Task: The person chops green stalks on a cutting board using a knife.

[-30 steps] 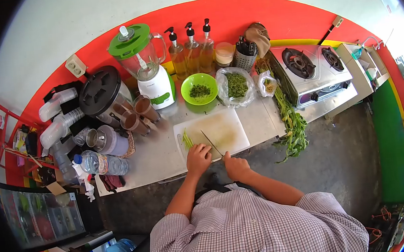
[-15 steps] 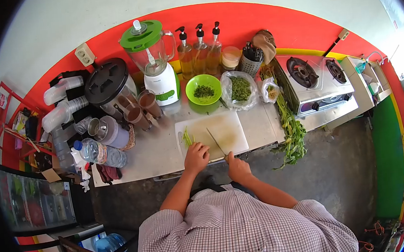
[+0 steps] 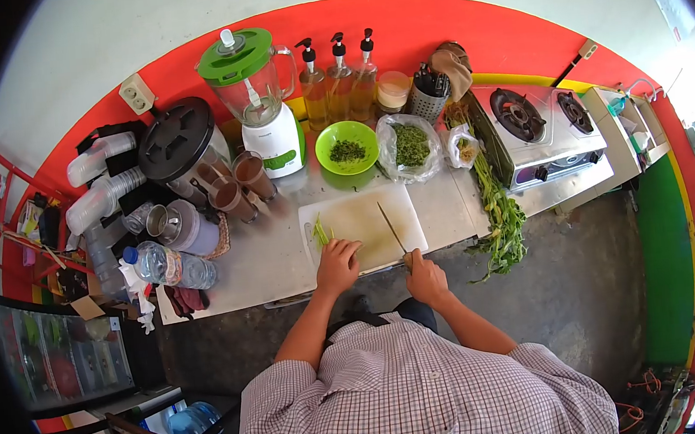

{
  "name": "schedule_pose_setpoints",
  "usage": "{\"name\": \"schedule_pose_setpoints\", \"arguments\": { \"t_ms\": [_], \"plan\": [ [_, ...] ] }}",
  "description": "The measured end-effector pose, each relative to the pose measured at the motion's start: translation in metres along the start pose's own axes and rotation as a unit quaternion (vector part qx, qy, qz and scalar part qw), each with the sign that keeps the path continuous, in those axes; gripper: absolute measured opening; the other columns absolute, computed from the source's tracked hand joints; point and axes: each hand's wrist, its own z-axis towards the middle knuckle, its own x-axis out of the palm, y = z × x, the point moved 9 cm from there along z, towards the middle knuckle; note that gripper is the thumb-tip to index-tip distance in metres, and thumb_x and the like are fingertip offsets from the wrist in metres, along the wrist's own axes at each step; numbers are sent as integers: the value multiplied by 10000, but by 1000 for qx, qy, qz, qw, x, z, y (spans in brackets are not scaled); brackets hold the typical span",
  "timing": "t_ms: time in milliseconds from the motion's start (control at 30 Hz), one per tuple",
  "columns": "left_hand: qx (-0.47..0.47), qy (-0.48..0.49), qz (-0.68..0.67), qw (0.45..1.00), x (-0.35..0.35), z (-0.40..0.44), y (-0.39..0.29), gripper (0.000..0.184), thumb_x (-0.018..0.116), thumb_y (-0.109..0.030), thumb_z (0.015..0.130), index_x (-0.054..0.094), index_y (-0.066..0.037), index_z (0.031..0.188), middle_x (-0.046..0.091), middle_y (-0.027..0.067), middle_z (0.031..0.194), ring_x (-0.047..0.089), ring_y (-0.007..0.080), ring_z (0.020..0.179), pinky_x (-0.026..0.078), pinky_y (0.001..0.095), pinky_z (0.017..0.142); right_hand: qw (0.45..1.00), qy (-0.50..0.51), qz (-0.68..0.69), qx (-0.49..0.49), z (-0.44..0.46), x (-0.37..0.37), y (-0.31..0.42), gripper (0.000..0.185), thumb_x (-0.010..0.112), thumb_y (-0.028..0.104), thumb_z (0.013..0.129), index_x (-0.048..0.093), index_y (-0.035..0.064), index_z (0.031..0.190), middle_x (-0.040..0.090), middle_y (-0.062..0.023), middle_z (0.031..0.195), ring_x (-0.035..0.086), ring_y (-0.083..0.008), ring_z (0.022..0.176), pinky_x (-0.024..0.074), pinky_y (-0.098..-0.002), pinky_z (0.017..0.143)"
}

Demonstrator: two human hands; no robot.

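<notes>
A white cutting board (image 3: 372,215) lies at the table's front edge. On its left part are cut green stems (image 3: 320,230). My left hand (image 3: 338,266) rests at the board's front edge with its fingers curled over the near end of the stems. My right hand (image 3: 426,278) is closed round the handle of a knife (image 3: 390,226), whose blade points away over the right half of the board, apart from the stems. Behind the board stands a green bowl (image 3: 349,167) with chopped greens in it.
Beside the bowl lie a bag of chopped greens (image 3: 412,145) and a small bag (image 3: 463,151). Leafy stalks (image 3: 499,228) hang over the front edge, left of the stove (image 3: 534,130). A blender (image 3: 270,137), brown cups (image 3: 234,200) and a water bottle (image 3: 172,267) stand left.
My right hand and the knife have moved right, away from my left hand and the stems. My left hand stays near the stems. The whole view has shifted slightly.
</notes>
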Motion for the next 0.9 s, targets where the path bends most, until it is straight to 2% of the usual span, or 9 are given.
{"name": "schedule_pose_setpoints", "arguments": {
  "t_ms": [67,233,300,433,567,700,800,900],
  "plan": [
    [-15,-7,-11,1000,-3,1,4,255,676,-52,814,704,-84,1066,669,53,989,582,284,1003,459,427,912,1000,-21,15,2,-1,-1,2,413,653,155,848,427,28,1169,684,-313,922,669,-523,869,530,-607,779],
    [-35,-25,-7,999,-1,1,10,187,728,-121,835,711,-103,1021,669,30,948,582,272,1000,447,421,920,999,10,15,-42,-6,8,15,433,655,164,839,425,36,1184,681,-318,926,666,-526,867,529,-612,781],
    [-37,-25,37,998,-1,0,8,150,738,-146,836,726,-113,982,661,15,929,578,259,1006,433,414,926,999,19,5,-38,-8,13,9,452,660,167,837,424,40,1201,683,-316,935,667,-525,873,531,-609,784],
    [-13,-21,34,999,-1,-1,4,125,728,-149,845,742,-119,966,650,11,933,570,251,1010,422,409,929,1000,23,-7,-6,-12,12,-11,511,677,198,842,421,56,1260,686,-311,965,669,-520,890,537,-597,794],
    [5,25,27,999,2,-2,-3,215,686,-119,854,762,-138,1054,639,21,1009,548,256,1040,415,415,940,1000,-1,-1,16,-11,2,-21,536,687,221,844,423,64,1283,685,-311,983,671,-513,897,538,-591,796],
    [-8,84,35,996,7,-1,-4,325,616,-108,875,758,-162,1162,623,43,1105,518,276,1096,394,425,986,999,-23,26,-3,-8,0,-11,488,641,299,935,417,36,1280,688,-317,932,665,-525,843,527,-611,755],
    [-5,90,35,995,9,-1,-1,383,594,-114,882,729,-168,1236,621,51,1117,513,279,1114,386,433,1005,999,-29,38,-11,-10,4,-2,468,598,345,987,416,11,1260,688,-320,889,658,-534,810,518,-622,728],
    [-9,75,31,997,7,-1,-2,374,608,-100,870,715,-161,1223,626,49,1114,516,284,1118,394,440,1007,998,-34,42,-33,-12,6,11,457,579,362,1005,420,1,1236,686,-320,853,654,-537,786,514,-624,714]
  ]
}}
